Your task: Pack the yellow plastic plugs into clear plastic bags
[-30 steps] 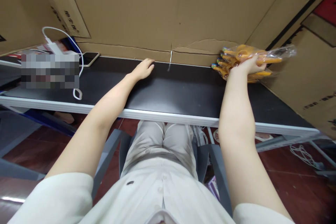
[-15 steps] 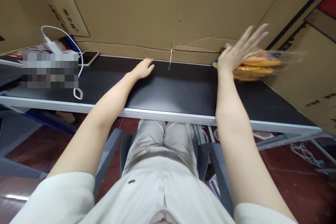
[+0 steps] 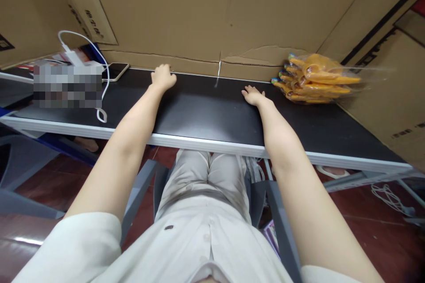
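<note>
My left hand [image 3: 164, 78] is at the back of the black tabletop [image 3: 212, 110], left of the middle and near the cardboard wall. Its fingers are bent and partly foreshortened, with the thumb apart, and no object shows in it. Further right, my right hand [image 3: 253, 96] lies palm down on the tabletop, fingers spread and holding nothing. Just beyond it on the right is a clear plastic bag of orange cone-shaped items [image 3: 315, 78] with blue-green tips. The bag sits against the cardboard, apart from my right hand.
Cardboard panels [image 3: 186, 13] wall the back and sides. At the left lie a phone [image 3: 117, 72], a white cable [image 3: 102, 66] and a blurred-out item [image 3: 68, 86]. A metal edge [image 3: 206, 145] runs along the front. My chair's armrest [image 3: 141, 192] stands below it.
My right hand has come away from the bag of orange items, leftward and down onto the tabletop. My left hand has moved left and turned, its fingers more bent.
</note>
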A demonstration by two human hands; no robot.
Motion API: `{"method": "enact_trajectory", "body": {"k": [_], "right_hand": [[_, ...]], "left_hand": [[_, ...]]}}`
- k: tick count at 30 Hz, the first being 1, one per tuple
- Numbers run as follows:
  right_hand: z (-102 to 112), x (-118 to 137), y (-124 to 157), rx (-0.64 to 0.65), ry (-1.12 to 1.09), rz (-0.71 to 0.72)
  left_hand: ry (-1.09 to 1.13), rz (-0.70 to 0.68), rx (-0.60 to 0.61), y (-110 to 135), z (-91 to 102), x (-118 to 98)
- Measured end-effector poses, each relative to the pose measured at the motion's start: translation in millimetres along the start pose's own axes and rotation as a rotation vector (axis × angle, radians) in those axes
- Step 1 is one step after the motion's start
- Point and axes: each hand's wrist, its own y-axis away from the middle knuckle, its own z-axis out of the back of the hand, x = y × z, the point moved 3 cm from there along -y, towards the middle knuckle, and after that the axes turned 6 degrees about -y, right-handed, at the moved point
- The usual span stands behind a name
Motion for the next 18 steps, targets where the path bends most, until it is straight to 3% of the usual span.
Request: {"method": "enact_trajectory", "body": {"k": [9,13,18], "right_hand": [[0,10,2,0.019,0.085,-0.033],[5,21,5,-0.017,0.232,-0.014],[3,25,15,-0.099,0.319,0.043]], "left_hand": [[-0.043,0.397,-0.140,16,26.1,90],[-0.076,0.526,-0.099,20,25.5,130],[-0.162,0.641,-0.022,21,24.5,153]]}}
